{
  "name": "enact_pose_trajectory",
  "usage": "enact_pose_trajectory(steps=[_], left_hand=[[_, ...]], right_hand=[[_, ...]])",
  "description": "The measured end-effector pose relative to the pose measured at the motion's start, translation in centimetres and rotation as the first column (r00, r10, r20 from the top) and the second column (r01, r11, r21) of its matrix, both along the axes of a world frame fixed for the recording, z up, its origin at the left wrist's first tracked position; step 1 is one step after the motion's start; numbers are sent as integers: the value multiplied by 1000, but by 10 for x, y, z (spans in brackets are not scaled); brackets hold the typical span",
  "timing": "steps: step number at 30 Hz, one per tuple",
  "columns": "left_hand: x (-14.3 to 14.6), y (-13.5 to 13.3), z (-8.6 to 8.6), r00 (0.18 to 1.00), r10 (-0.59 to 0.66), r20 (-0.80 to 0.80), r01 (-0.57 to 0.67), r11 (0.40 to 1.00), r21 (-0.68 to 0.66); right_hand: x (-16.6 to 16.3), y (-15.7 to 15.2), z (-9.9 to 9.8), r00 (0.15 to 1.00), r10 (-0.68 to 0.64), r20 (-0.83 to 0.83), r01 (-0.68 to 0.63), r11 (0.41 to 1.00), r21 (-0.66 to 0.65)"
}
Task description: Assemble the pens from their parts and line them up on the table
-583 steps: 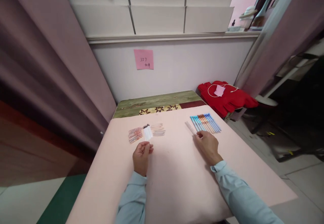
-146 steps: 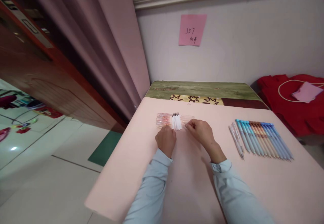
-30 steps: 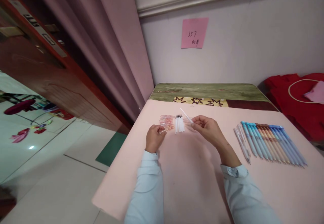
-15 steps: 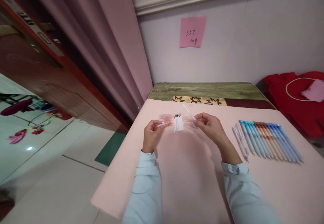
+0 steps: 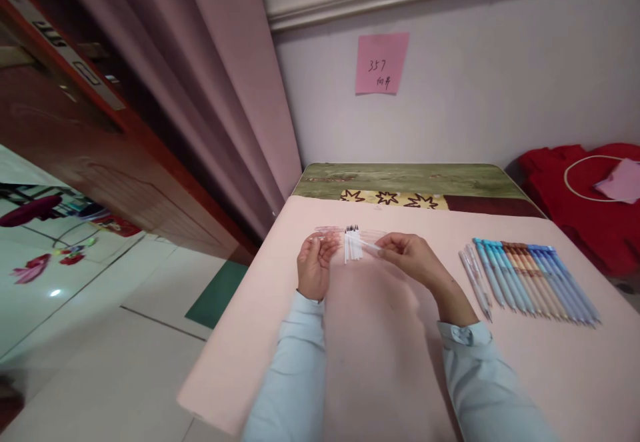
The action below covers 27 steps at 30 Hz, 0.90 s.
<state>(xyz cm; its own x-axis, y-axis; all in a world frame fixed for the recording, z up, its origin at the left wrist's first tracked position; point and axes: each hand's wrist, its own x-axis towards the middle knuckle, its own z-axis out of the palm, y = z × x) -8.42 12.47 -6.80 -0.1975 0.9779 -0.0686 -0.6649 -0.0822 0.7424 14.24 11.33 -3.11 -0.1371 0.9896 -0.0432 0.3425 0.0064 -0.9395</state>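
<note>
My left hand (image 5: 316,270) has its thumb and forefinger pinched on a small clear pen part (image 5: 315,238), its other fingers loosely curled. My right hand (image 5: 414,257) is closed on a slim white pen refill (image 5: 369,245), its far end pointing left. Between the hands lies a row of white refills (image 5: 355,250) with black tips. Clear pinkish pen parts (image 5: 329,229) lie left of the row, partly hidden by my left hand. More see-through pen parts (image 5: 373,234) rest to its right, beside my right fingers.
On the right of the pink-covered table (image 5: 370,362) lie two clear pens (image 5: 475,281) and a neat row of blue, brown and violet pens (image 5: 537,279). A red cloth (image 5: 555,189) is beyond the right edge. A wooden door (image 5: 125,155) stands left.
The white refill has tipped from pointing up to nearly level, over the row of refills. My left hand has moved right and turned its palm more upward.
</note>
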Motion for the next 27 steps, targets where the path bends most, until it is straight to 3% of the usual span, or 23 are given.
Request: enact_pose_trajectory(steps=[14,23,27], left_hand=[[0,2,-3,995,29,-98,-28,999,18],[1,1,-5,973,72,-218,-52,994,99],[6,-1,2,987,38,-154,-29,998,58]], right_hand=[[-9,-2,-1,987,33,158,-39,999,34],[-13,-4,7,986,66,153,-73,996,46],[-15,-3,6,989,85,123,-89,996,23]])
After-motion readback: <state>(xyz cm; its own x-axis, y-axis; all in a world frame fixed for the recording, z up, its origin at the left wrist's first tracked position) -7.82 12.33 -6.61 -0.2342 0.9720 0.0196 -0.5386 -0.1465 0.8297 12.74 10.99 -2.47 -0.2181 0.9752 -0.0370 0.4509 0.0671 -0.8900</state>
